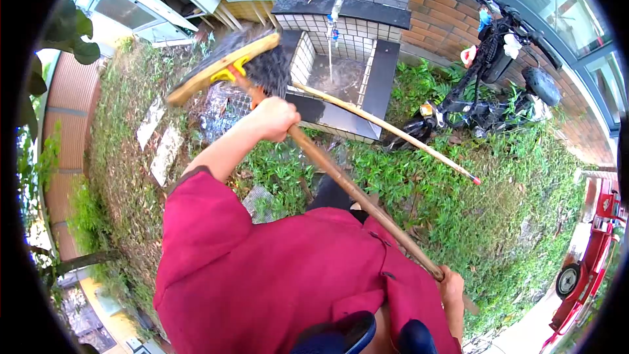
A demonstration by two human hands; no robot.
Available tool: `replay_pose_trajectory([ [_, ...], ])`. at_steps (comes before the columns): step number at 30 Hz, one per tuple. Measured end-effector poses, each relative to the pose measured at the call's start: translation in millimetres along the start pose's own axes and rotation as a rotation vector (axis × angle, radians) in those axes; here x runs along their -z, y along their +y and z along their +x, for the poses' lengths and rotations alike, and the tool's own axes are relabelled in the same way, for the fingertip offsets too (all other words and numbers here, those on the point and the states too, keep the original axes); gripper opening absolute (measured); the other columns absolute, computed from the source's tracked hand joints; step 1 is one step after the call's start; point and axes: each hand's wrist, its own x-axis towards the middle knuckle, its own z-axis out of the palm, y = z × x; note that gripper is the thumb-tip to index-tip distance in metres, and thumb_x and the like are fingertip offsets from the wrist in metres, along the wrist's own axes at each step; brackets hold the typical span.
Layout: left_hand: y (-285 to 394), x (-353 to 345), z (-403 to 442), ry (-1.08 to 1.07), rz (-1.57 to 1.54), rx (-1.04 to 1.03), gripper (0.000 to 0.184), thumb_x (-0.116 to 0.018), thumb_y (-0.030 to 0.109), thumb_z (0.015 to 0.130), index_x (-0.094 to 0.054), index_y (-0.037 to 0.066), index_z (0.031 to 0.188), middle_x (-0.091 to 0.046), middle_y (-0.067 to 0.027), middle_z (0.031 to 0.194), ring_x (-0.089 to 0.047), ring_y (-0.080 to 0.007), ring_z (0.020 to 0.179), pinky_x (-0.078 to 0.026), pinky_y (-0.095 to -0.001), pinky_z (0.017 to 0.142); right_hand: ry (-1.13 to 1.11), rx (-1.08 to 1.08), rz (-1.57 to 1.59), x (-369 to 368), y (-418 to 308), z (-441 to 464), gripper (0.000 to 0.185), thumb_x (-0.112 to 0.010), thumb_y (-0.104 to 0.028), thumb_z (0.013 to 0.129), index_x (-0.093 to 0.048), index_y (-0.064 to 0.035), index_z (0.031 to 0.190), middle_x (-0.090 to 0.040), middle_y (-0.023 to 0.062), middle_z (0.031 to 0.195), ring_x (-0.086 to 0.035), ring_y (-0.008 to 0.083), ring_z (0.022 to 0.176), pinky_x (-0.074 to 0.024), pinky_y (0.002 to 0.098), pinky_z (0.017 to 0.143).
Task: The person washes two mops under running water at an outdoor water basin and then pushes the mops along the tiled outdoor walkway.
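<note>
Grassy ground [452, 236], pale slabs [168, 155] lying on it; tiled sink [303, 59], wooden pole [419, 146] across its dark rim [386, 78]

We wear a loose, crimson, short-sleeved cloth shirt [282, 269] with a dark brown band [188, 177] edging the left sleeve, and black cloth trousers [332, 191], though these, mostly hidden, are hard to judge.

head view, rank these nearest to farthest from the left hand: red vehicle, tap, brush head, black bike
1. Brush head: just beyond the left hand, toward the upper left.
2. Tap: ahead, slightly right of that hand.
3. Black bike: farther off, upper right.
4. Red vehicle: out by the right edge.
</note>
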Motion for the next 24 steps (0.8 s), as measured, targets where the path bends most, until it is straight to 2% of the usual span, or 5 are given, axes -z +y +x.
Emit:
replay_pose_trajectory([
  [8,-0.4,-41.8,167.3,-0.11,-0.151,-0.226,0.011,-0.063,0.01,0.062,-0.063,0.011,0.073,-0.065,-0.0098,0.077,-0.063,-0.0337,0.077,-0.051,-0.0449,0.065,0.076,-0.152,-0.055,63.8,13.3,-7.3,0.028,-0.076,-0.028,0.07,-0.062,-0.0084,0.083,-0.06,0.0172,0.066,-0.059,0.0378,0.065,-0.0463,0.0459,0.058],
  [14,-25.0,-87.2,267.5,-0.344,-0.225,-0.104,0.02,-0.068,0.012,0.062,-0.07,0.017,0.082,-0.068,-0.0092,0.081,-0.065,-0.0304,0.081,-0.051,-0.0414,0.07,-0.063,-0.209,-0.207,124.3,-49.7,50.4,0.035,-0.072,-0.035,0.074,-0.057,-0.0087,0.09,-0.062,0.0151,0.066,-0.062,0.0349,0.063,-0.049,0.0443,0.058],
  [18,-53.0,-120.4,308.8,-0.144,-0.174,-0.02,0.022,-0.069,0.011,0.063,-0.071,0.018,0.084,-0.068,-0.0078,0.081,-0.066,-0.0288,0.083,-0.052,-0.0396,0.073,-0.055,-0.191,-0.307,179.2,-96.4,105.1,0.032,-0.072,-0.03,0.074,-0.055,-0.0085,0.089,-0.062,0.0135,0.065,-0.062,0.0333,0.06,-0.0469,0.0427,0.055],
  [20,-67.9,-130.4,328.8,-0.092,-0.154,0.103,0.015,-0.068,0.012,0.065,-0.07,0.014,0.081,-0.068,-0.0089,0.083,-0.065,-0.0274,0.084,-0.051,-0.0407,0.075,-0.01,-0.172,-0.351,205.4,-112.0,138.8,0.032,-0.073,-0.028,0.073,-0.055,-0.0087,0.09,-0.061,0.0129,0.064,-0.061,0.0329,0.058,-0.0463,0.0427,0.054],
  [24,-81.5,-116.4,340.7,0.426,-0.056,0.187,0.017,-0.072,0.024,0.064,-0.068,0.015,0.078,-0.062,-0.0078,0.071,-0.062,-0.0274,0.073,-0.047,-0.0415,0.066,0.141,0.011,-0.469,257.2,-163.6,205.3,0.026,-0.071,-0.02,0.074,-0.057,-0.0069,0.092,-0.058,0.0102,0.064,-0.06,0.0285,0.06,-0.0448,0.0402,0.06],
])
